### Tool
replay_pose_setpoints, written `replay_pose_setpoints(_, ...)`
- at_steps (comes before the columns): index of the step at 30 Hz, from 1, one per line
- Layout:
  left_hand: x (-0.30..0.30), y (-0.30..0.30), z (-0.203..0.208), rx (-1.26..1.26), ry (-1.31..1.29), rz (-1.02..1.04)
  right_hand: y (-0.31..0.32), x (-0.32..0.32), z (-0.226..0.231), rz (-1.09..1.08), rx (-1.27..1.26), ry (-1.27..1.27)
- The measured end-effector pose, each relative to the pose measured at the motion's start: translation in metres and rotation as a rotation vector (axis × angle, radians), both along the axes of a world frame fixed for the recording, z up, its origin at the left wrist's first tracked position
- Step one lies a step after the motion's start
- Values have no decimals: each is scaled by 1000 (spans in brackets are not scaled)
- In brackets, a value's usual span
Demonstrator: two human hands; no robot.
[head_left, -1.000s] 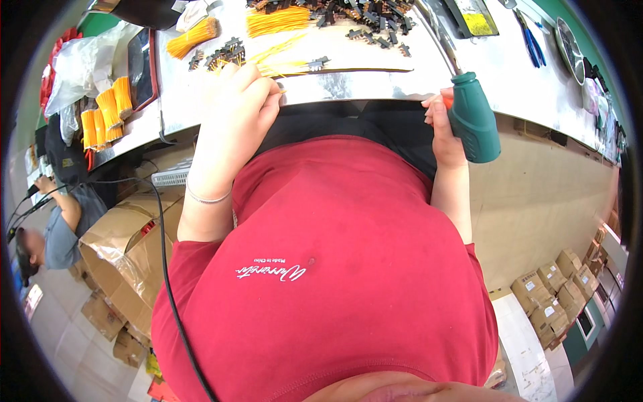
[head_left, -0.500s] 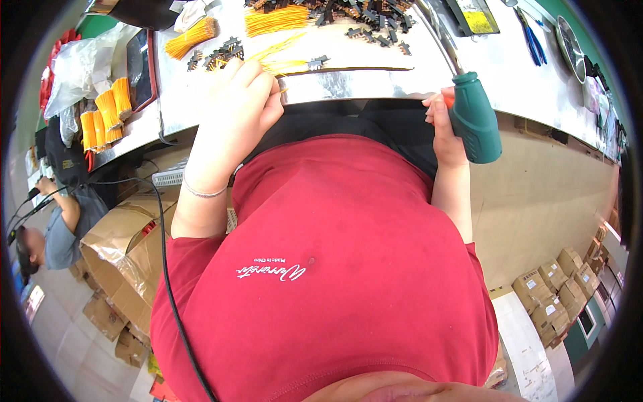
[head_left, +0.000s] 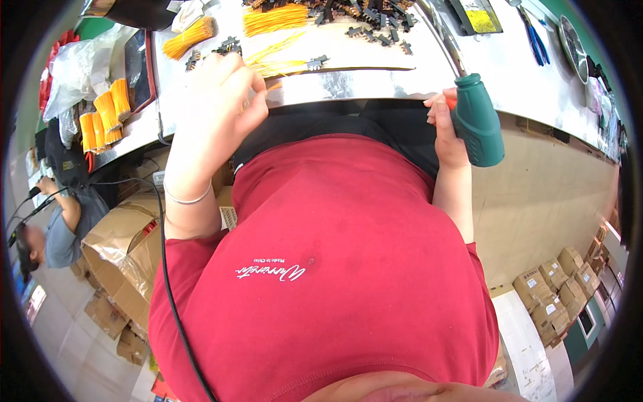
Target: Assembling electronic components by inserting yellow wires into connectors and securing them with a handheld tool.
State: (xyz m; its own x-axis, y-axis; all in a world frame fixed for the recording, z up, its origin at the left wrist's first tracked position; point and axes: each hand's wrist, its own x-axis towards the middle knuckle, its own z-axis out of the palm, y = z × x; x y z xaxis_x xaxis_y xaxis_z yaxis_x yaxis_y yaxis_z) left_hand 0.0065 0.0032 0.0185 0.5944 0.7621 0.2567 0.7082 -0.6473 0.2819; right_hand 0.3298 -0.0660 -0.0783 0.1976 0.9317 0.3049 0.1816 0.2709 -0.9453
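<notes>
At the near edge of the steel-topped workbench [head_left: 348, 84], my left hand [head_left: 218, 100] is curled with fingertips pinched on a thin orange wire [head_left: 273, 87] just short of the loose fan of yellow wires [head_left: 278, 57], while my right hand [head_left: 445, 127] is wrapped tight around the green handle of a soldering tool [head_left: 475, 120] that hangs over the bench lip, its metal shaft running up across the top. Bundles of orange-yellow wire [head_left: 274, 19] and small black connectors [head_left: 375, 20] crowd the far side, leaving a bare strip of bench between my hands. To my left, cardboard boxes [head_left: 124, 251] stand close below the bench, and another person [head_left: 57, 228] works beyond them.
</notes>
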Motion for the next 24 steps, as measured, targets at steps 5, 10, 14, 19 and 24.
replay_pose_setpoints(5,-4,25,-6,134,42,29,0,1,-1,20,14,34)
replay_pose_setpoints(10,-4,28,-5,52,-5,50,1,1,0,20,-20,19)
replay_pose_setpoints(14,-5,34,-14,27,-45,53,0,1,2,6,-14,-5)
replay_pose_setpoints(19,-6,43,-18,15,-60,69,0,1,1,8,-7,6)
replay_pose_setpoints(24,-3,48,-18,88,-96,73,0,0,2,5,-29,51)
